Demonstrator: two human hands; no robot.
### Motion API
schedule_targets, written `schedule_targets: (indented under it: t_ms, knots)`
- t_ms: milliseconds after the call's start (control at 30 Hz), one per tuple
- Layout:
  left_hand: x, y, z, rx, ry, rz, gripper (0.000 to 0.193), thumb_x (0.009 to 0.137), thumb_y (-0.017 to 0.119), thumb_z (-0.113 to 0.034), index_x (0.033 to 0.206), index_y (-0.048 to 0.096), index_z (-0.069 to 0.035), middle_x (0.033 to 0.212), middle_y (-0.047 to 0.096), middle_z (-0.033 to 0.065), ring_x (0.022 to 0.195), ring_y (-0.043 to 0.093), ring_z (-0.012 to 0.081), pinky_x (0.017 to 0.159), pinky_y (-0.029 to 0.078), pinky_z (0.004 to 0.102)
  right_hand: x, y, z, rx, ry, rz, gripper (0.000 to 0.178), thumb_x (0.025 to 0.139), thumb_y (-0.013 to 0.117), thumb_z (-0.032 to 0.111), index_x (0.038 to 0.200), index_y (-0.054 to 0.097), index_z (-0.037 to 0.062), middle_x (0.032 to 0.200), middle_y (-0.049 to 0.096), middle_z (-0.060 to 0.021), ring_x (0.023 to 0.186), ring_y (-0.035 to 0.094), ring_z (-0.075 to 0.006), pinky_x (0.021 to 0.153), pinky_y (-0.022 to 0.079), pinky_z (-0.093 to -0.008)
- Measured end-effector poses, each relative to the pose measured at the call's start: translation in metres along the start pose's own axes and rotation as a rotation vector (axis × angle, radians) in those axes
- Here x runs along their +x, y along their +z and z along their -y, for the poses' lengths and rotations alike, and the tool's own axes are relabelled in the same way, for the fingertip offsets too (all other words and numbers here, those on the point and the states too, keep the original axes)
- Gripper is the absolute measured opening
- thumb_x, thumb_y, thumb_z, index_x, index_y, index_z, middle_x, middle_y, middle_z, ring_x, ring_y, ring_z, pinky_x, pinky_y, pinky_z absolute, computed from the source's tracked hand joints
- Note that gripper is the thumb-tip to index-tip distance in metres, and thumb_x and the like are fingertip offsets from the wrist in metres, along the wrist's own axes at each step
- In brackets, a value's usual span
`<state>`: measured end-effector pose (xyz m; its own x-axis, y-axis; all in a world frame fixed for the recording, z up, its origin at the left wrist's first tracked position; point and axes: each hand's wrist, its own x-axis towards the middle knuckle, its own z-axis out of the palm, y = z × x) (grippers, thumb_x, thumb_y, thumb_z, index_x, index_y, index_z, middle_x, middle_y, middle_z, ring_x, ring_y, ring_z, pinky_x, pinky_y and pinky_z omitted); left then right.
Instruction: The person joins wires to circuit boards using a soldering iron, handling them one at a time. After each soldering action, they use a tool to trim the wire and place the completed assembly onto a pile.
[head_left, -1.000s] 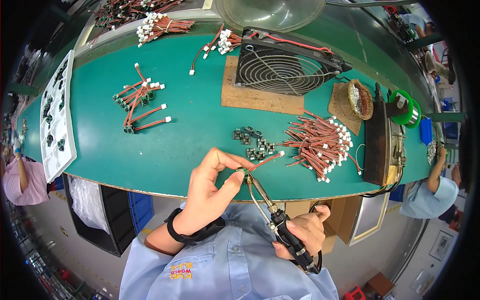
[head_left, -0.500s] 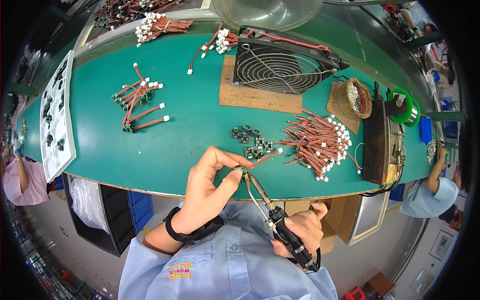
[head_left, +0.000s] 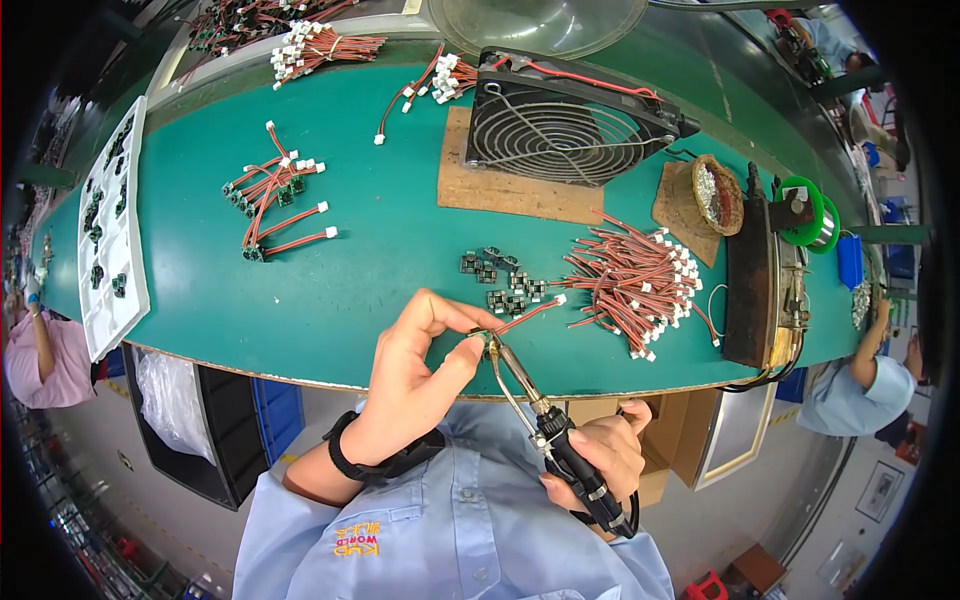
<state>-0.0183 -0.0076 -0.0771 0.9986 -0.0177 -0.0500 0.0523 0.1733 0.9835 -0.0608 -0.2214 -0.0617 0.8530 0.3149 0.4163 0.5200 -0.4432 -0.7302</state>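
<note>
Between the thumb and forefinger of my left hand [head_left: 425, 345] is a small green circuit board [head_left: 482, 337]. A short red-and-dark wire pair [head_left: 528, 316] runs from the board toward the right, ending in a white connector. My right hand [head_left: 612, 455] is wrapped round a soldering iron [head_left: 572, 462] with a thin metal feed tube beside its barrel. The iron's tip meets the board at my left fingertips; the exact contact point is too small to make out. Just beyond my hands lie several loose circuit boards [head_left: 505, 280], next to a large pile of wired connectors [head_left: 640, 285].
A black fan [head_left: 560, 135] stands on brown board at the back. Right of it are a basket of metal bits [head_left: 716, 195], a dark metal unit [head_left: 752, 290] and a green solder spool [head_left: 822, 218]. Wired boards [head_left: 270, 195] and a white tray [head_left: 112, 270] lie left.
</note>
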Motion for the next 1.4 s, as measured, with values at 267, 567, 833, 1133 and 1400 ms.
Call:
schedule_targets:
  t_ms: [267, 567, 833, 1133, 1400]
  knots:
    - [0.0, 0.001, 0.0, -0.029, 0.005, -0.015, 0.011, 0.084, 0.051, 0.004, 0.09, 0.043, -0.001, 0.098, 0.062, 0.0163, 0.093, 0.058, 0.0174, 0.082, 0.045, 0.0311, -0.006, -0.001, 0.001, -0.019, 0.008, -0.001, 0.041, 0.06, 0.08, 0.026, 0.095, 0.065, 0.01, 0.071, 0.064, 0.0001, 0.063, 0.057, -0.0145, 0.09, 0.028, -0.0376]
    - [0.0, 0.0, -0.001, -0.023, -0.003, -0.01, 0.01, 0.085, 0.05, 0.001, 0.091, 0.042, -0.003, 0.098, 0.061, 0.0163, 0.093, 0.057, 0.0178, 0.084, 0.043, 0.0311, -0.005, -0.008, 0.004, -0.062, 0.009, 0.053, 0.041, 0.062, 0.079, 0.028, 0.095, 0.064, 0.0103, 0.07, 0.064, -0.0001, 0.065, 0.057, -0.0151, 0.089, 0.028, -0.0379]
    - [0.001, -0.003, -0.013, -0.164, -0.094, -0.025, 0.007, 0.085, 0.049, -0.003, 0.089, 0.043, -0.005, 0.094, 0.062, 0.0157, 0.089, 0.057, 0.0187, 0.082, 0.043, 0.0316, -0.025, -0.009, -0.017, -0.012, 0.014, -0.294, 0.048, 0.08, 0.064, 0.029, 0.118, 0.048, 0.0032, 0.09, 0.059, -0.0084, 0.082, 0.053, -0.0169, 0.094, 0.031, -0.042]
    - [0.002, -0.009, -0.014, -0.187, -0.125, -0.001, 0.005, 0.083, 0.049, -0.008, 0.084, 0.045, -0.007, 0.086, 0.063, 0.0141, 0.084, 0.059, 0.02, 0.102, 0.027, 0.0413, 0.022, -0.02, -0.035, -0.03, 0.396, -0.622, 0.047, 0.082, 0.06, 0.005, 0.126, 0.044, 0.0019, 0.109, 0.053, -0.0085, 0.093, 0.052, -0.0151, 0.083, 0.042, -0.0246]
    - [0.003, -0.008, -0.016, -0.172, -0.133, -0.022, 0.012, 0.082, 0.051, -0.016, 0.08, 0.044, -0.006, 0.08, 0.063, 0.0128, 0.08, 0.059, 0.0189, 0.107, 0.017, 0.0436, 0.051, -0.036, -0.068, -0.227, 0.435, -0.38, 0.035, 0.076, 0.065, -0.003, 0.109, 0.057, 0.0038, 0.098, 0.059, -0.01, 0.088, 0.056, -0.0166, 0.08, 0.044, -0.029]
